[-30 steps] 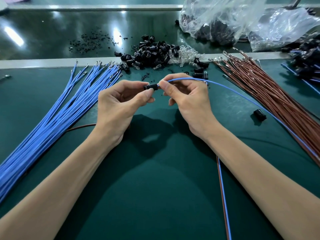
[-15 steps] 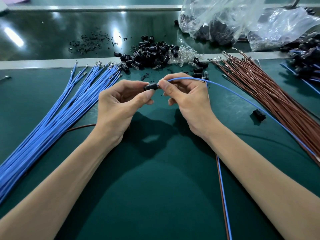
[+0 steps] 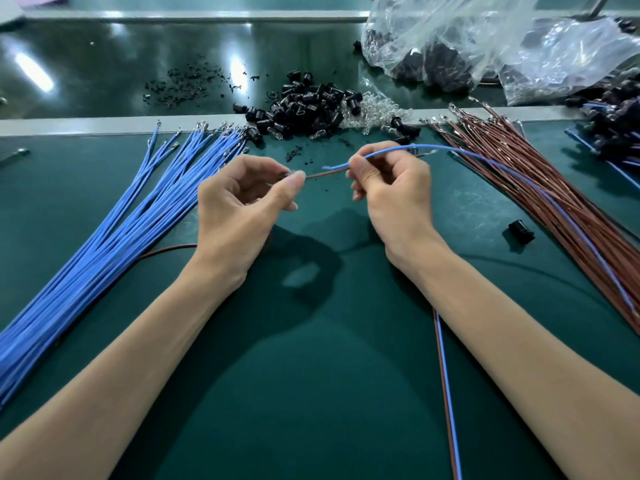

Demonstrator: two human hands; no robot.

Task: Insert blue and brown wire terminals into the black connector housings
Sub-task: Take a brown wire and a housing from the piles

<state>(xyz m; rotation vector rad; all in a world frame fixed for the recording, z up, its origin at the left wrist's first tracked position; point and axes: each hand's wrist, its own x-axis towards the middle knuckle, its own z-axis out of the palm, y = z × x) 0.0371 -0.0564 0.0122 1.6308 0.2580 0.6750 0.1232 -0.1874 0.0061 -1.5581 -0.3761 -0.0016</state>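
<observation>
Meanwhile, left hand (image 3: 239,209) pinches connector (image 3: 284,174), right hand (image 3: 391,195) grips wires (image 3: 381,151); bag (image 3: 433,26) holds dark parts (image 3: 440,64).

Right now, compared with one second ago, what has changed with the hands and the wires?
The right hand drew back rightward, away from the left hand. The blue wire went with it; its tip now sticks out free of the black housing. A brown wire now shows between the hands. Unchanged: left grip on the housing, right grip on the blue wire, the blue bundle and brown bundle.
</observation>
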